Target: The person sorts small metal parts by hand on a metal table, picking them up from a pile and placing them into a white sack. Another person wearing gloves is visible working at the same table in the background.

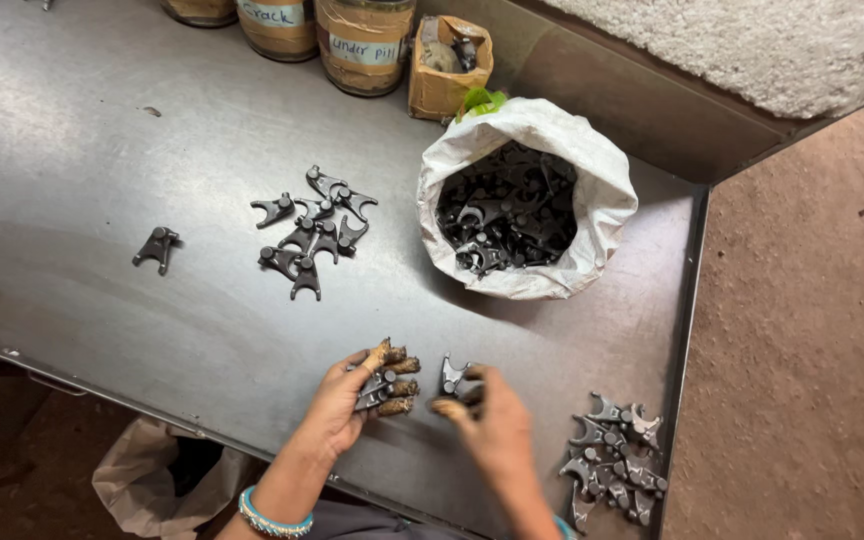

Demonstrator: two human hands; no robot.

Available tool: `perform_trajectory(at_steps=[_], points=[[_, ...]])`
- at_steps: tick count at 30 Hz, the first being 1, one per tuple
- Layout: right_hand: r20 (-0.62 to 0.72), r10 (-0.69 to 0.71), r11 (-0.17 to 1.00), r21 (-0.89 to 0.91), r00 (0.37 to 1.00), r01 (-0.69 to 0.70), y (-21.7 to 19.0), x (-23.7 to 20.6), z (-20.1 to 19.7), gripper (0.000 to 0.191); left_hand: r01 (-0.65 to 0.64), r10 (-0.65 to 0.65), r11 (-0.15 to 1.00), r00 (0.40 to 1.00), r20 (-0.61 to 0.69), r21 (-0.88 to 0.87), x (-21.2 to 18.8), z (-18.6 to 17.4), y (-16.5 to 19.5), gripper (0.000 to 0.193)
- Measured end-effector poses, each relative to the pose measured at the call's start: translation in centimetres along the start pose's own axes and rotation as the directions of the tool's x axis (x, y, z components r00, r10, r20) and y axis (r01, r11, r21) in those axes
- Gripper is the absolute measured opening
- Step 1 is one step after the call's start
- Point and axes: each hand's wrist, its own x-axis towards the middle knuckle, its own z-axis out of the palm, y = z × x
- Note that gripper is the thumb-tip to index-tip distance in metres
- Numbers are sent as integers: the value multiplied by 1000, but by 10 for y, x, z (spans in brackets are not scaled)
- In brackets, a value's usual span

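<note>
My left hand (347,400) is curled around a small stack of dark forked metal parts (376,385) near the front edge of the metal table (102,150). Close on its right, my right hand (487,420) pinches a single forked metal part (450,377) upright between the fingertips. The fingertips of both hands wear worn brown tape or finger covers. A group of several similar parts (314,232) lies in the table's middle, and one lone part (156,246) lies to its left.
A white sack (597,180) rolled open and full of dark parts stands at the right. Another pile of parts (614,458) lies at the front right corner. Labelled jars (364,45) and a small cardboard box (444,85) stand at the back edge.
</note>
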Motion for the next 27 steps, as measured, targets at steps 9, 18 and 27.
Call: perform_trajectory(at_steps=[9, 18, 27], points=[[234, 151, 671, 689, 960, -273, 41, 16, 19, 34, 5, -1, 998, 998, -69, 58, -5, -5, -4, 29], [569, -9, -171, 810, 822, -562, 84, 13, -13, 42, 106, -103, 990, 994, -34, 97, 8, 11, -18, 31], [263, -152, 137, 960, 953, -243, 48, 130, -56, 25, -388, 396, 918, 890, 226, -82, 87, 121, 26, 51]])
